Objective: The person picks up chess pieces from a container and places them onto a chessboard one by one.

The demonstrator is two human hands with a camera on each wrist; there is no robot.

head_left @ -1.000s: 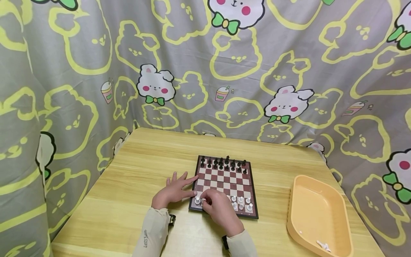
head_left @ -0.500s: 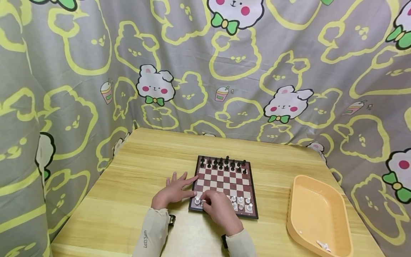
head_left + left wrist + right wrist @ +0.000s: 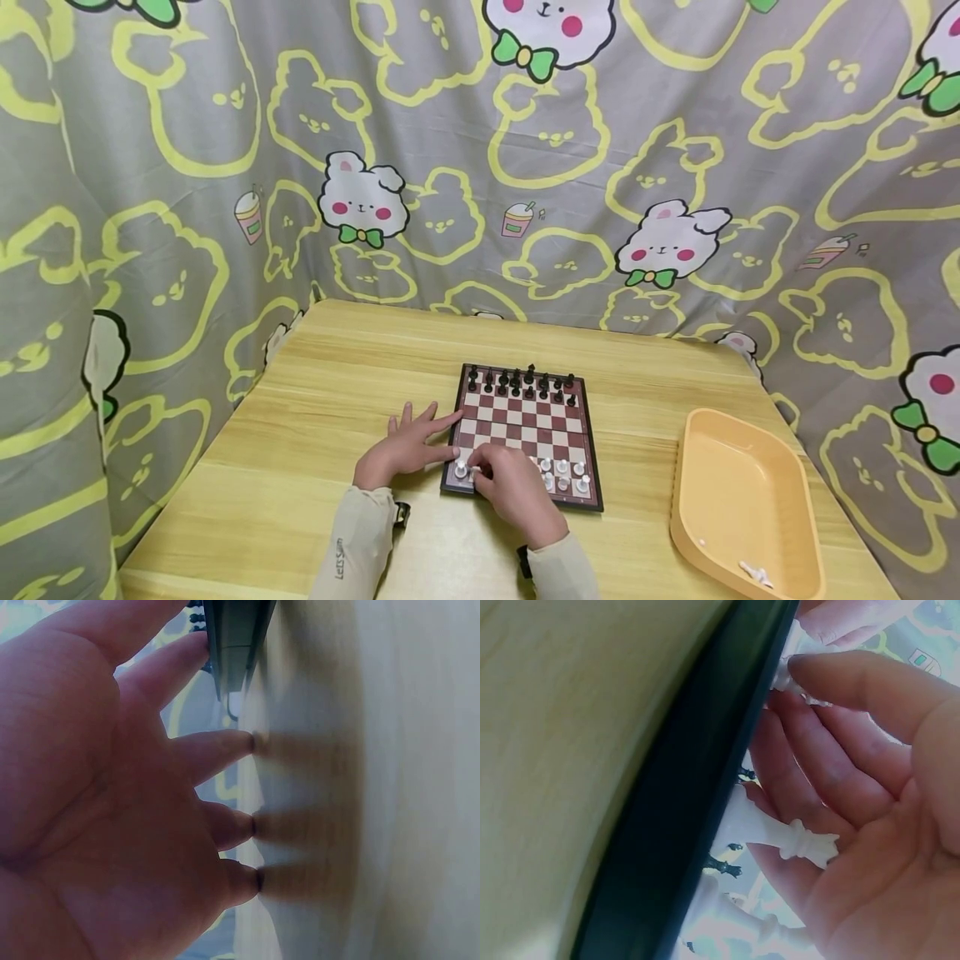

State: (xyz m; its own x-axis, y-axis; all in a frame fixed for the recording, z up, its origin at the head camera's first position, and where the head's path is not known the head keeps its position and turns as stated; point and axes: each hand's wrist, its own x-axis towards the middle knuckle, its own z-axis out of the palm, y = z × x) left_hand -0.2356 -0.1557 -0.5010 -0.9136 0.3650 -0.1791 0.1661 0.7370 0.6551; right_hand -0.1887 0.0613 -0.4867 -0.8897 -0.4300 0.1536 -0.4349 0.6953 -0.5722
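Observation:
A folding chessboard (image 3: 517, 422) lies on the wooden table, with black chess pieces (image 3: 530, 378) lined up along its far side. My right hand (image 3: 517, 492) reaches over the near edge and pinches a small white chess piece (image 3: 782, 675) between thumb and fingers, by the near left corner. Another white chess piece (image 3: 461, 469) stands just left of those fingertips. Under the palm, the right wrist view shows a white piece with a crown-like top (image 3: 814, 844). My left hand (image 3: 397, 454) is spread, thumb and index finger at the board's left edge, its other fingertips on the table.
Several white pieces (image 3: 564, 467) stand on the board right of my right hand. An orange tray (image 3: 678, 500) sits at the right, with a few small white pieces (image 3: 756, 574) at its near end. A patterned curtain (image 3: 442, 275) hangs around the table (image 3: 285, 467).

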